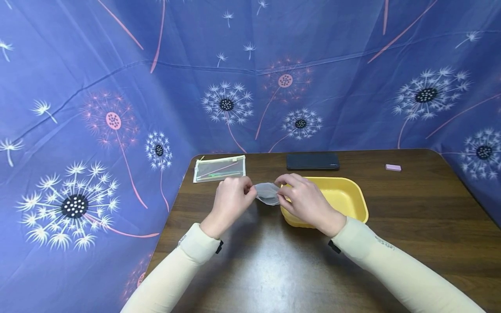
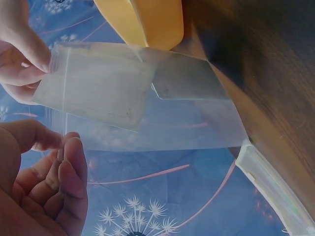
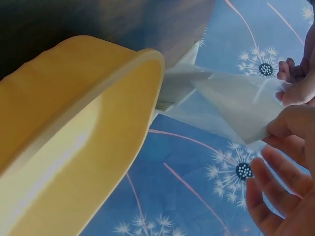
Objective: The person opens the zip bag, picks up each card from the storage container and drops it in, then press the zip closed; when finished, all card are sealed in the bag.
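My left hand (image 1: 231,201) pinches one side of the mouth of a clear zip bag (image 2: 197,130) between thumb and fingertips. On the other side, my right hand (image 1: 307,202) pinches a whitish sheet (image 2: 98,86) at the bag's mouth, its other fingers loosely bent. Most of that sheet lies within the bag, past the zip line. Deeper in, a grey flat piece (image 2: 189,78) shows through the plastic. In the head view, the mouth stands spread between both hands, left of the yellow tub (image 1: 346,198).
Behind my left hand lies a mesh zip pouch (image 1: 219,168) with thin coloured sticks inside. A dark flat case (image 1: 312,161) is at the table's back, behind the tub. Farther right sits a small pink block (image 1: 393,167). Patterned blue cloth (image 1: 270,39) hangs around the table.
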`<state>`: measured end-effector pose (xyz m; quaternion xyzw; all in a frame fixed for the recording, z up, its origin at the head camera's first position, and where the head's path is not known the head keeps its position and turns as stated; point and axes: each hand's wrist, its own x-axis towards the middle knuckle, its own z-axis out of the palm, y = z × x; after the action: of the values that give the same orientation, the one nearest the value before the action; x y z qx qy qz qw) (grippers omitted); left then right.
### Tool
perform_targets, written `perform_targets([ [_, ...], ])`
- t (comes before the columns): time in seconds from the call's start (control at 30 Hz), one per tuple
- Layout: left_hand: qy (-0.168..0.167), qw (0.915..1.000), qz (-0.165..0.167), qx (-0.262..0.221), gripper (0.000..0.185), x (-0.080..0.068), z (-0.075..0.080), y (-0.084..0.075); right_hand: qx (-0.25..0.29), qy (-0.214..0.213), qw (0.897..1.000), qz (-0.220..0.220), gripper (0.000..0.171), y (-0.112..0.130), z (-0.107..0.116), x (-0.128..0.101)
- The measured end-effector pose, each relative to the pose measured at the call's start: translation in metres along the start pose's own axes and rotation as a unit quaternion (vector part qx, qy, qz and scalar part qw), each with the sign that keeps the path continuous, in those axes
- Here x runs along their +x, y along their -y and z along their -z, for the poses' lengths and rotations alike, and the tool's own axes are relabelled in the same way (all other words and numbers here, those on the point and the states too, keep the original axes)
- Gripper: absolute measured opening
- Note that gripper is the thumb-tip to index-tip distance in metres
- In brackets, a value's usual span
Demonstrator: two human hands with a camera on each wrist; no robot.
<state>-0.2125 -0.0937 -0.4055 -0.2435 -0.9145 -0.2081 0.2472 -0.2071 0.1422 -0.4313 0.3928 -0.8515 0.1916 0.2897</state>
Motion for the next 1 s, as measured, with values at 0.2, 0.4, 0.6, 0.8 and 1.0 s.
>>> perform_targets([
  [0.2,-0.010,0.9999,-0.005,0.004,0.015,0.000,-0.001,0.001,0.014,-0.026,0.999,-0.011,0.005,-0.001,0.004,0.000],
  [0.4,-0.001,1.0000,0.001,0.005,0.014,0.000,-0.001,0.001,0.000,-0.027,1.000,0.002,0.007,-0.003,0.006,0.001],
  [0.6,0.001,1.0000,0.002,0.001,0.013,0.000,-0.001,0.000,-0.012,-0.003,1.000,0.004,0.006,-0.001,0.001,0.001],
  [0.8,0.011,0.9999,0.009,-0.001,0.011,0.001,-0.001,0.000,0.004,0.017,1.000,-0.010,0.007,-0.001,-0.003,0.001],
  [1.0,0.016,0.9998,0.010,-0.001,0.012,0.001,-0.002,0.000,0.010,0.026,0.999,-0.020,0.009,-0.003,-0.005,-0.001],
])
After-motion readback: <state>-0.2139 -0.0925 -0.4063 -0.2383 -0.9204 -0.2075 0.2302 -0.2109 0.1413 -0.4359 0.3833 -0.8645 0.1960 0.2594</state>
